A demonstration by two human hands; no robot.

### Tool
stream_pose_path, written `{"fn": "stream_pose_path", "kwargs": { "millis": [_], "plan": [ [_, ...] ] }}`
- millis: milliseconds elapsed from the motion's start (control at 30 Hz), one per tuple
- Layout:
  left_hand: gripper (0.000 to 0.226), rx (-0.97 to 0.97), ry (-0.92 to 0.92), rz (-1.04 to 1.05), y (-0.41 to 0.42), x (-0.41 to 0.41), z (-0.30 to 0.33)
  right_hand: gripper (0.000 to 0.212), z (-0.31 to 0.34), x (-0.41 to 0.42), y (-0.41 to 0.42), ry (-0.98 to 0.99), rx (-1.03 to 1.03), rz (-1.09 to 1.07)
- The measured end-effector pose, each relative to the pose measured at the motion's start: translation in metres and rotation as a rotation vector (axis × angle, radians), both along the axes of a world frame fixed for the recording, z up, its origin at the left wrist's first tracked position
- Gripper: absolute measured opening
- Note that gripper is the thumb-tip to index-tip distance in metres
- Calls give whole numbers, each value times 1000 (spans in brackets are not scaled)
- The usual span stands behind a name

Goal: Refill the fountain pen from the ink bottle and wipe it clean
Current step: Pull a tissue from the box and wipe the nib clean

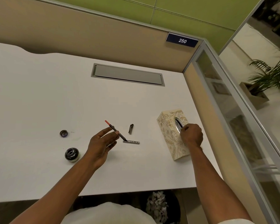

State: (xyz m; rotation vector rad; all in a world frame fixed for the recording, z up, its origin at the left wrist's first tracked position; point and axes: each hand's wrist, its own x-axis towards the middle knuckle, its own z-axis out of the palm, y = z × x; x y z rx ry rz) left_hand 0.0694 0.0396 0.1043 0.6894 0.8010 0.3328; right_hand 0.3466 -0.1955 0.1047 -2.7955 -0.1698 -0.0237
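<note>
My left hand (102,143) pinches the thin inner part of the fountain pen (114,130) between thumb and fingertips, red end up and away, nib end down to the right. Just below the nib the silver pen barrel (131,141) lies on the white desk (39,97). A dark pen cap (131,129) lies a little beyond it. The open ink bottle (72,154) stands to the left of my left forearm, and its lid (63,133) lies farther back. My right hand (191,135) rests on top of the patterned tissue box (170,131), fingers curled at its slot.
A grey cable hatch (127,74) is set into the desk at the back. A beige partition and a glass panel (236,126) close off the right side. A bin with crumpled tissue (158,206) stands under the desk's front edge.
</note>
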Motion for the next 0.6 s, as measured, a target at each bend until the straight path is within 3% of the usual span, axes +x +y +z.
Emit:
{"fn": "stream_pose_path", "kwargs": {
  "millis": [133,400,533,600],
  "plan": [
    [34,-5,1,11,1,1,0,16,-1,4,-4,24,118,9],
    [34,-11,16,-1,-2,5,-5,10,10,-3,-18,205,645,-66],
    [33,-16,18,-12,-5,8,-5,5,10,-2,-23,183,662,-84],
    [32,-14,19,-19,-6,9,-5,16,10,-2,-26,163,626,-28]
  ]
}}
